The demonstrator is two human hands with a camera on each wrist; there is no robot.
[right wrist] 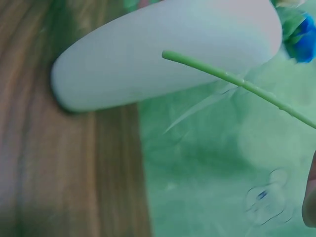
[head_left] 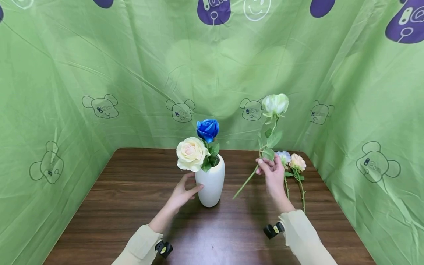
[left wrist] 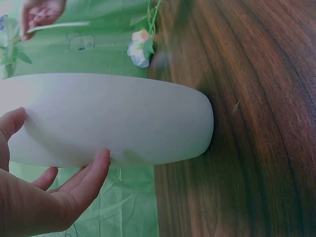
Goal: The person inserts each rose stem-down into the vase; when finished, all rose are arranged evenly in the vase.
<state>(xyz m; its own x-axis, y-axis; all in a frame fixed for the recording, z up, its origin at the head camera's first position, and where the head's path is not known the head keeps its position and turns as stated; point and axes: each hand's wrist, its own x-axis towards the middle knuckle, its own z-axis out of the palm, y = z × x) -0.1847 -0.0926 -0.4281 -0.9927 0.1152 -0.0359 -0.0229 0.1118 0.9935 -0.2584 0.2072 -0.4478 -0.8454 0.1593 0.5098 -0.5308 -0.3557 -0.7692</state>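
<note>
My left hand (head_left: 181, 192) holds the side of a white vase (head_left: 212, 186) that stands upright. Its fingertips (left wrist: 102, 157) lie against the vase wall in the left wrist view. From the vase's mouth rise a blue rose (head_left: 207, 130) and a cream rose (head_left: 191, 154), the cream one leaning left. To the right of the vase, my right hand (head_left: 272, 173) pinches the stem of a pale green-white rose (head_left: 276, 105) in the air. That bloom points up, and its bare stem end (right wrist: 173, 56) slants down toward the vase, overlapping it in the right wrist view.
On the wooden table (head_left: 132, 191), a peach flower (head_left: 297, 162) and a pale blue flower (head_left: 283, 157) lie at the right, beyond and beside my right hand. A green printed curtain (head_left: 142, 73) encloses the table's back and sides.
</note>
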